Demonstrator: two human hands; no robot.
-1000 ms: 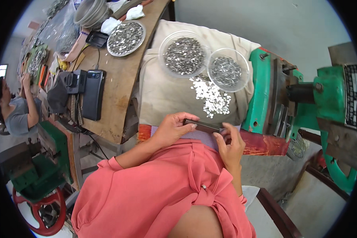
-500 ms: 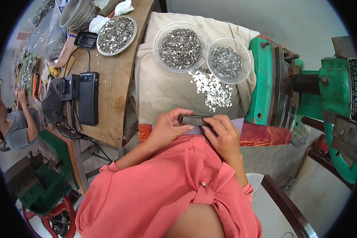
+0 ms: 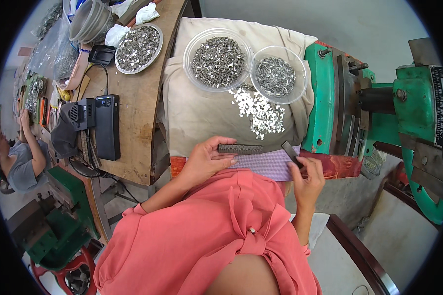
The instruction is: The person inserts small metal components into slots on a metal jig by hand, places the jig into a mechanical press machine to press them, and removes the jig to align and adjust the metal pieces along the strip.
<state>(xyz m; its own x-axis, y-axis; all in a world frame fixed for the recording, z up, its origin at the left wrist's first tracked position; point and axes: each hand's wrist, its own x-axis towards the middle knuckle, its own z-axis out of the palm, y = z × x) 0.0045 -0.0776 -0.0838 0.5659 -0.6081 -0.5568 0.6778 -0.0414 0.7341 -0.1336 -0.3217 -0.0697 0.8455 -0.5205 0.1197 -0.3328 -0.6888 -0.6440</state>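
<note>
Between the thumb and fingers of my left hand (image 3: pixel 206 160) is a dark metal block (image 3: pixel 242 149) with a row of notches along its length. My right hand (image 3: pixel 307 178) pinches a short flat metal bar (image 3: pixel 291 153), tilted and apart from the block. Both are above a purple woven cloth (image 3: pixel 267 168) at the near edge of the beige cloth (image 3: pixel 184 118). Beyond them lies a loose heap of small white metallic pieces (image 3: pixel 263 115). Behind the heap stand a large clear tub (image 3: pixel 187 64) of small metal parts and a smaller clear tub (image 3: pixel 305 81) of thin metal pieces.
A green press machine (image 3: pixel 320 105) borders the cloth on the right. The wooden table (image 3: pixel 135 118) at left carries a dark phone (image 3: pixel 107 128), cables and a plate (image 3: pixel 161 44) of metal parts. Further left, a person (image 3: pixel 27 157) sits near another green machine (image 3: pixel 66 196).
My right hand has moved right and toward me, taking the flat bar off the block. The block in my left hand now shows its notched face.
</note>
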